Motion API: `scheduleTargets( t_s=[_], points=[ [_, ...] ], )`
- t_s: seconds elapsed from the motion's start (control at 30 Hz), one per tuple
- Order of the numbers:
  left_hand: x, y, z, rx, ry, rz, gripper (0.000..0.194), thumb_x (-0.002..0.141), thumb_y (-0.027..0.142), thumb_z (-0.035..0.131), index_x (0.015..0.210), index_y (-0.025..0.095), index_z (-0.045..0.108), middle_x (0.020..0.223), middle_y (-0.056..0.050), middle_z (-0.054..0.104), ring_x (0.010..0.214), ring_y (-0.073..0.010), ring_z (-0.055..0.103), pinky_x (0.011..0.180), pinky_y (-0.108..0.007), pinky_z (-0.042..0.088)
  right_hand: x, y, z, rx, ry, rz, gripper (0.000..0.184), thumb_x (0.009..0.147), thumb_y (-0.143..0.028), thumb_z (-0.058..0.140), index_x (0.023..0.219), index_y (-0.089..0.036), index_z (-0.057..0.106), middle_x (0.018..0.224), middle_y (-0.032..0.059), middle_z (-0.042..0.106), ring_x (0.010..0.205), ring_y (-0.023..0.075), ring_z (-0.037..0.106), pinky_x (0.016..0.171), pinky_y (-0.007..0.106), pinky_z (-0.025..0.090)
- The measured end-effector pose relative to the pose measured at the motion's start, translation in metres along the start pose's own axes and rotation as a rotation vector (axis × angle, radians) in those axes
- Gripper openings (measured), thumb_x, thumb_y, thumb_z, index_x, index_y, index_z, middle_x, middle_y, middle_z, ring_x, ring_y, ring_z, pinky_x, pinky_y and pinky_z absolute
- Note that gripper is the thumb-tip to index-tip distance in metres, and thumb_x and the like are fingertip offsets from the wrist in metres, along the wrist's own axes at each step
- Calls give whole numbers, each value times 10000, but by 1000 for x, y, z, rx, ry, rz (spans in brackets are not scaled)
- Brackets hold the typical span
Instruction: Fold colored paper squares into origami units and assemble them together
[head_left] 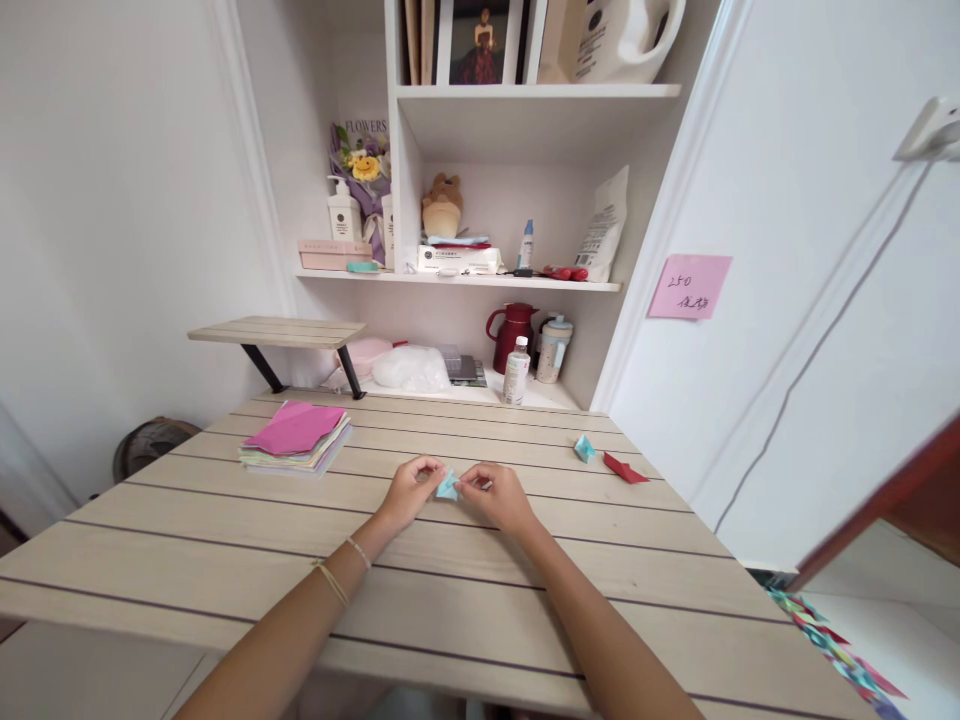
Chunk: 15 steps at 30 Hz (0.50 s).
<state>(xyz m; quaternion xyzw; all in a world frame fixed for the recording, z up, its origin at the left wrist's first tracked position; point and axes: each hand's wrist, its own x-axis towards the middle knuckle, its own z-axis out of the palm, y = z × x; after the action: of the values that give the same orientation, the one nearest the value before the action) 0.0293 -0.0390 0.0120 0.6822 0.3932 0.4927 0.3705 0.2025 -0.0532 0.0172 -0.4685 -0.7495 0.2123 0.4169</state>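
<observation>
A small light-blue folded paper (pixel 448 487) is held between my two hands over the middle of the slatted wooden table (pixel 300 600). My left hand (pixel 409 490) pinches its left side with thumb and forefinger. On the opposite side, my right hand (pixel 495 493) grips the paper's right edge in a pinch. Parts of the paper are covered by my fingertips. Off to the right lie a light-blue folded paper piece (pixel 584 449) and a red folded paper piece (pixel 624 468), both apart from my hands.
A stack of coloured paper (pixel 296 438), pink on top, sits at the left. Behind it stands a small raised shelf (pixel 277 332). A bottle (pixel 516 371) and a red jug (pixel 513 338) stand at the back. Many folded pieces (pixel 832 645) lie beyond the right edge.
</observation>
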Motion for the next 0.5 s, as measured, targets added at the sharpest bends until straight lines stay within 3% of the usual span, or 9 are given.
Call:
scheduleTargets(
  t_s=[0.1,0.27,0.5],
  points=[
    [-2,3,1,66,-12,48,211,729,345,554,706,141,604,683,-25,598,663,-133,545,613,-237,444,-1,-3,-1,-31,-4,8,123,678,-271,572,701,-201,671,725,12,670,608,138,576,556,222,429],
    [-5,7,3,111,-40,70,205,716,345,566,700,146,614,709,-37,613,712,-154,563,624,-248,454,-3,-4,-3,-80,-42,32,136,667,-288,574,677,-210,685,687,9,665,590,139,569,561,228,424],
    [-2,3,8,-120,38,-55,241,673,372,616,677,132,586,660,-28,627,651,-145,585,623,-255,461,-4,-7,6,-35,-48,26,143,673,-302,580,692,-210,688,731,13,670,593,132,564,561,224,416]
  ],
)
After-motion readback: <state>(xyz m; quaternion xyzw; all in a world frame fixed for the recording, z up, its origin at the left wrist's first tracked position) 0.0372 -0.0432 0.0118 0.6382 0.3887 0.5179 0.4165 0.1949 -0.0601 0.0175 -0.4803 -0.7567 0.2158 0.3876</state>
